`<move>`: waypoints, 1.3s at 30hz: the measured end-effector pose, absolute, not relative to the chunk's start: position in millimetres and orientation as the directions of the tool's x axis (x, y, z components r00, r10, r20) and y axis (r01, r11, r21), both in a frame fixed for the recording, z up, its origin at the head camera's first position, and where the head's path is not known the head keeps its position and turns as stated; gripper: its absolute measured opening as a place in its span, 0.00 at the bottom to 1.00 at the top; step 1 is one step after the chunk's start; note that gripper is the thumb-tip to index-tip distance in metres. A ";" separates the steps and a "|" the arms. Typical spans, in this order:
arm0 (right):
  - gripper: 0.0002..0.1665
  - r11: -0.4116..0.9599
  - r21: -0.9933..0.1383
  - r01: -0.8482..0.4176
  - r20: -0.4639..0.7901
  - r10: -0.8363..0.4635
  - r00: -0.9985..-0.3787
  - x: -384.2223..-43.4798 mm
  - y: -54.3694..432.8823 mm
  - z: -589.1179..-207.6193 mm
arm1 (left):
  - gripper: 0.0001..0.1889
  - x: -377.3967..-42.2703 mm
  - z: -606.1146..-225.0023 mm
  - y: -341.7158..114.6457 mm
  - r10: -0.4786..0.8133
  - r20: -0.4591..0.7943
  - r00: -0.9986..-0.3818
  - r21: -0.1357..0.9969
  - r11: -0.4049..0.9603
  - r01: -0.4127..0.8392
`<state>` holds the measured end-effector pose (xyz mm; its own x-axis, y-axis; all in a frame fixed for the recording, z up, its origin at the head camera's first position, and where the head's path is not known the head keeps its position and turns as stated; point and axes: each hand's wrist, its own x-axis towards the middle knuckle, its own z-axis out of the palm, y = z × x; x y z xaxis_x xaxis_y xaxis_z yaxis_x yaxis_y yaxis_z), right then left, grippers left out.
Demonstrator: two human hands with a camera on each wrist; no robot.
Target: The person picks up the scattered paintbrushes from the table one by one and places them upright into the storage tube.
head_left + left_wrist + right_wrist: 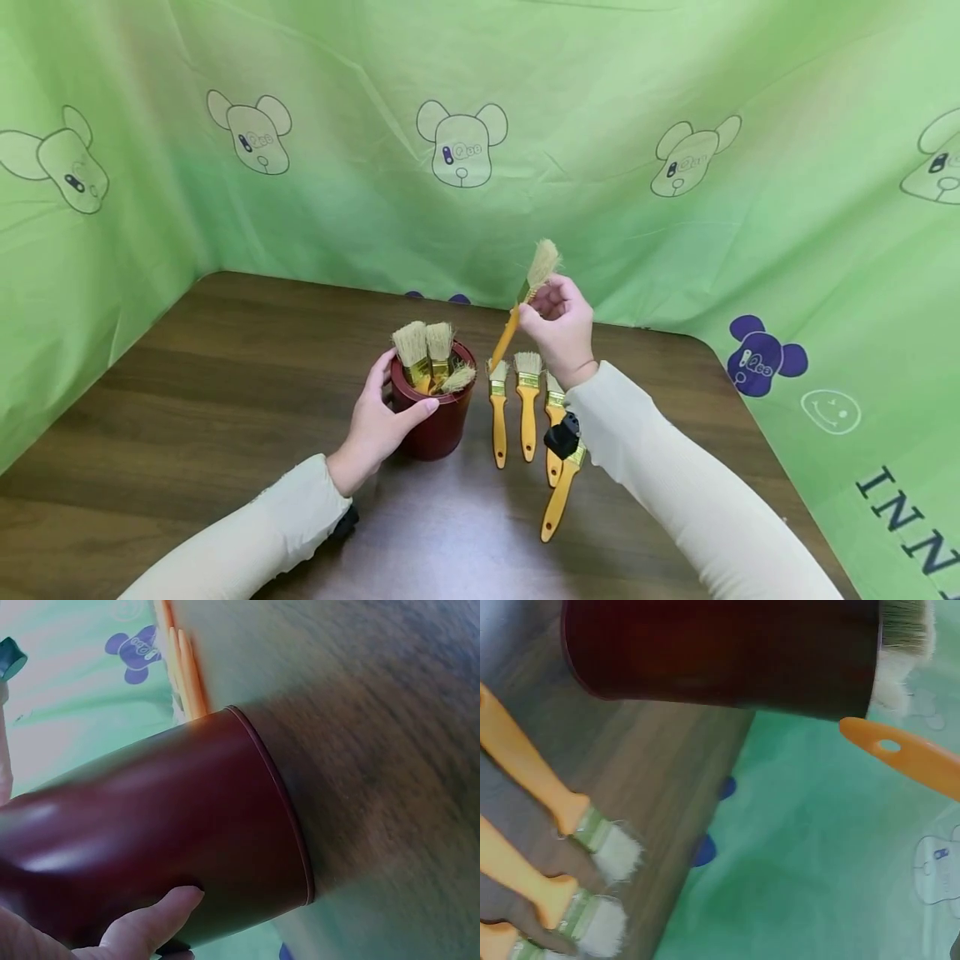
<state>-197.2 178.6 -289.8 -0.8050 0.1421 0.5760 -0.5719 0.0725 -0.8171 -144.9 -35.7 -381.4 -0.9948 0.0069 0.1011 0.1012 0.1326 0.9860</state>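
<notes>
A dark red canister point(429, 435) stands on the table with several paintbrushes point(410, 343) in it, bristles up. My left hand point(378, 429) holds it from the left, thumb over the near rim; the left wrist view shows fingertips against the canister's wall point(172, 817). Between thumb and fingers my right hand point(564, 329) pinches a paintbrush point(506, 337) in the air, bristles up and handle slanting down to the left. In the right wrist view the handle's holed end point(919, 759) appears beside the canister's rim. Where the right fingers meet the brush is partly hidden.
Several yellow-handled paintbrushes point(528, 417) lie on the wooden table point(187, 400) right of the canister, some partly covered by the right forearm. A green printed cloth point(360, 208) hangs around the table's back and sides.
</notes>
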 end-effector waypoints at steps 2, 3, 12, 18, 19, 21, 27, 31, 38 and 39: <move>0.15 0.036 -0.815 -0.579 0.577 0.139 -0.805 -197.5 174.0 -286.0 | 0.45 -144.4 -381.9 -36.1 0.004 0.108 -0.994 0.984 0.142 0.108; 0.15 0.014 -0.813 -0.583 0.579 0.137 -0.804 -197.8 171.7 -284.2 | 0.45 -144.3 -382.1 -36.2 0.002 0.108 -0.994 0.984 0.144 0.108; 0.15 -0.065 -0.781 -0.621 0.614 0.097 -0.783 -197.2 152.9 -276.2 | 0.45 -146.1 -381.2 -36.6 0.010 0.093 -0.996 0.988 0.121 0.094; 0.21 -0.076 -0.781 -0.620 0.621 0.002 -0.784 -202.7 147.5 -281.0 | 0.45 -146.8 -381.7 -36.6 0.018 0.081 -0.997 0.988 0.131 0.083; 0.22 -0.084 -0.784 -0.616 0.619 -0.023 -0.785 -203.4 146.5 -281.5 | 0.45 -147.2 -381.6 -36.9 0.018 0.081 -0.997 0.987 0.136 0.083; 0.24 -0.107 -0.795 -0.597 0.605 -0.077 -0.793 -204.5 144.4 -281.7 | 0.45 -148.1 -380.4 -37.4 0.015 0.078 -0.997 0.986 0.143 0.080; 0.23 -0.083 -0.853 -0.516 0.521 -0.196 -0.831 -206.8 141.4 -281.8 | 0.44 -150.4 -378.6 -38.7 0.020 0.073 -0.997 0.985 0.157 0.075; 0.20 -0.003 -0.876 -0.483 0.472 -0.219 -0.854 -209.4 144.1 -285.7 | 0.45 -151.3 -378.2 -38.3 0.025 0.061 -0.998 0.984 0.166 0.064; 0.21 0.095 -0.892 -0.442 0.407 -0.258 -0.876 -211.6 149.1 -293.4 | 0.44 -149.9 -378.8 -38.3 0.025 0.053 -0.998 0.985 0.162 0.057; 0.21 0.104 -0.893 -0.438 0.400 -0.262 -0.878 -211.5 149.3 -294.1 | 0.44 -149.7 -378.9 -38.4 0.023 0.054 -0.998 0.986 0.160 0.057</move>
<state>-211.5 149.3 -294.1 -0.8783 -0.2620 0.3999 -0.4375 0.1036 -0.8932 -149.7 -38.4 -378.9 -0.9983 0.0234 0.0539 0.0570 0.1596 0.9855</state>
